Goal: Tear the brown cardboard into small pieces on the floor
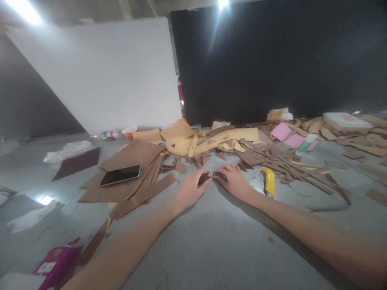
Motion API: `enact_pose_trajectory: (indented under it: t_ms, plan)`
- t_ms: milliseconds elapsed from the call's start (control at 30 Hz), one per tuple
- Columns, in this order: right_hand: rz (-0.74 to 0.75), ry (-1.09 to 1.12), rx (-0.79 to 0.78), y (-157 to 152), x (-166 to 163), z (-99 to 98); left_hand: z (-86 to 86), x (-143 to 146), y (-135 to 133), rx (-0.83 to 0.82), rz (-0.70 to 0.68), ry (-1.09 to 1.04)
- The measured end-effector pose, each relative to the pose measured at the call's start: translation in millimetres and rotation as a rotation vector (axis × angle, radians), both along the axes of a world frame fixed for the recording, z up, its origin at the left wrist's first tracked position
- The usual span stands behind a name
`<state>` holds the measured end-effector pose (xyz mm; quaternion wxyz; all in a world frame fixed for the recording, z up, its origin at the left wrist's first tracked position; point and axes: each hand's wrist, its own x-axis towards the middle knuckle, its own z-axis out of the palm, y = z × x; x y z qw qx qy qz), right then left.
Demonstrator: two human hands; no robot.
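Observation:
My left hand [192, 189] rests on the grey surface ahead of me, its fingers and thumb closed around a small brown piece of sheet material [204, 178]. Close beside it, a small gap away, is my right hand [233, 181]. Its fingers are curled down to the surface, and the dark spot under them is too blurred to make out. Small brown scraps [180, 166] lie just beyond both hands. A yellow-handled tool [269, 182] lies to the right of my right wrist. Left of my left hand are stacked brown sheets [133, 155] with a phone [121, 176] on top.
Tan sheets and strips [178, 133] pile up at the back. Brown strips [290, 165], pink sheets [281, 131] and a green-and-white tube [306, 144] lie right. A paper cup [130, 131] and plastic bottle [110, 134] stand back left; a purple packet [57, 264] is near left.

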<state>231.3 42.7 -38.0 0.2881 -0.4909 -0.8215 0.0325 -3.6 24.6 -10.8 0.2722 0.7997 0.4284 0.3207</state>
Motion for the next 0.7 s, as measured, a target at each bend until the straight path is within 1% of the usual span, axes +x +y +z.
enact_pose_trajectory:
  t_ms: [233, 333, 433, 567, 700]
  plan:
    - [0.02, 0.06, -0.065, 1.1, -0.4, 2.7, -3.1, 0.7, 3.4, 0.062, 0.0, 0.006]
    - [0.035, 0.11, -0.11, 3.9, -0.4, 1.8, -3.2, 0.7, 3.8, 0.049, -0.003, -0.007]
    - [0.081, 0.145, -0.14, 4.6, -0.8, 3.0, -2.2, -0.2, 3.0, 0.054, -0.012, -0.002]
    - [0.164, 0.17, -0.163, 1.3, -2.3, 7.4, 0.1, -1.4, 0.8, 0.026, -0.003, 0.023]
    - [0.189, 0.237, -0.172, -2.3, -2.8, 9.4, -0.3, -1.2, 0.0, -0.011, 0.0, 0.021]
